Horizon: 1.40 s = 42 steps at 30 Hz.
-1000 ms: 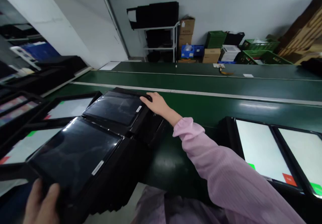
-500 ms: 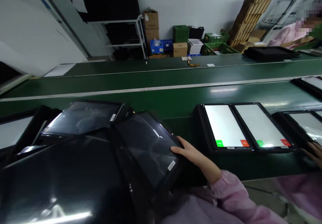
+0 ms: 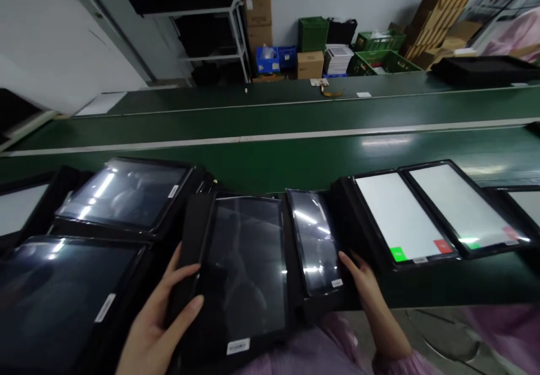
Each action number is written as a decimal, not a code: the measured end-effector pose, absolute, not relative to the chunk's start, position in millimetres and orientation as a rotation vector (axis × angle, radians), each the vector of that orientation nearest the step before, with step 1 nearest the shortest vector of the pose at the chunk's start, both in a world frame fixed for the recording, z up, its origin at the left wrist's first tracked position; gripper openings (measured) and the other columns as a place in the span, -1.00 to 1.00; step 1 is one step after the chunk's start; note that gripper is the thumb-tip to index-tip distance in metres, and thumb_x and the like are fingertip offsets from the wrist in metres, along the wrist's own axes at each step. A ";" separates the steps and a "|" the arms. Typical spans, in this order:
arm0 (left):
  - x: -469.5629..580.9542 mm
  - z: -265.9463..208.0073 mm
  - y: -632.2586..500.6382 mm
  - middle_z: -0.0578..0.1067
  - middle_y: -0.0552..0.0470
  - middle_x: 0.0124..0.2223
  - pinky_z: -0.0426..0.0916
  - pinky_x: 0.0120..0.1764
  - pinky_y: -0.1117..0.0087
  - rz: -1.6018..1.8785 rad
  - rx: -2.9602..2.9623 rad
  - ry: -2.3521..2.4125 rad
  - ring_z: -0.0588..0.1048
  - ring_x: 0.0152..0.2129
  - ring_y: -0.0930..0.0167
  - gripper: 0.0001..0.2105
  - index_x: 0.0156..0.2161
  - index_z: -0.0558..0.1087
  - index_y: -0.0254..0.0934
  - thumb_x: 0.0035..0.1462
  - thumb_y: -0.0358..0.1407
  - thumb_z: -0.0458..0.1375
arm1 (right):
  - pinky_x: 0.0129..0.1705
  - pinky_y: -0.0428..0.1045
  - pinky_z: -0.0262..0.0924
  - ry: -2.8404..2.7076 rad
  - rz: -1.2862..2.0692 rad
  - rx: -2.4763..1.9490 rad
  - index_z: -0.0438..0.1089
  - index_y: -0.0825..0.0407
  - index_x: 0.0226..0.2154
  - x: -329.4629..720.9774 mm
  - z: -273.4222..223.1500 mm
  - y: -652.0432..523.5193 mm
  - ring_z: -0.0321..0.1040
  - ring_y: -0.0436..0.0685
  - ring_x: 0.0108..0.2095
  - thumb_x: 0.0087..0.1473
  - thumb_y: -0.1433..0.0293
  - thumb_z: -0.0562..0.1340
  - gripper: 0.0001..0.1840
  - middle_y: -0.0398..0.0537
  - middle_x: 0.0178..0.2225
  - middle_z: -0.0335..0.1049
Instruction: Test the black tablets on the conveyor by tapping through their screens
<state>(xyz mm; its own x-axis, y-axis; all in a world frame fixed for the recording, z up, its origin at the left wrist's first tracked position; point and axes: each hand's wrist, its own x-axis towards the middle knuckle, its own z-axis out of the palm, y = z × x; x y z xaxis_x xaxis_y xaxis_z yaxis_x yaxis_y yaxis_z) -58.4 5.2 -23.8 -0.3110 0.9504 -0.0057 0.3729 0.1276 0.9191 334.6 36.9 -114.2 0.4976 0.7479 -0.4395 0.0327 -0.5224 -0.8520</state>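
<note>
Both hands grip the dark tablet pair [image 3: 270, 262]: left hand [image 3: 158, 313] at 8 o'clock, right hand [image 3: 365, 285] at 4. Overhanging tabletop [image 3: 295, 161] edge; could slip.

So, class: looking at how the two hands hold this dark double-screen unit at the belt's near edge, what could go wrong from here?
1. The dark double-screen unit seems to overhang the green belt towards the lap; it might slip if either hand lets go.
2. The left hand has its thumb on the glass, so smudges are likely.
3. The right hand sits close to the lit white screens; swinging the unit could knock them.
</note>
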 end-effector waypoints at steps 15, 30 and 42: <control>38.0 -120.2 112.7 0.39 -0.21 0.42 -0.01 0.43 -0.25 0.905 1.795 1.586 0.24 0.43 0.07 -0.56 0.22 0.49 -0.12 0.25 -0.19 0.16 | 0.32 0.46 0.21 -1.230 0.349 -2.102 0.35 0.06 0.28 337.3 -133.9 30.5 0.35 0.54 0.27 0.08 -0.39 0.07 0.06 0.36 0.25 0.41; 98.2 -117.5 165.6 0.57 -0.29 0.12 0.34 0.23 -0.12 0.897 2.159 1.618 0.51 0.10 0.00 -0.74 -0.05 0.56 -0.25 0.17 -0.36 0.17 | 0.34 0.40 0.21 -1.402 0.271 -2.097 0.49 -0.03 0.14 346.4 -118.1 31.6 0.42 0.43 0.20 0.19 -0.24 0.14 -0.22 0.20 0.15 0.53; 65.4 -107.4 157.6 0.53 -0.24 0.11 0.29 0.28 -0.11 1.040 1.959 1.644 0.48 0.12 0.05 -0.75 0.00 0.48 -0.19 0.22 -0.31 0.13 | 0.42 0.36 0.13 -1.297 0.441 -2.010 0.34 0.01 0.31 347.0 -118.2 90.4 0.30 0.40 0.34 0.13 -0.21 0.22 -0.10 0.21 0.29 0.41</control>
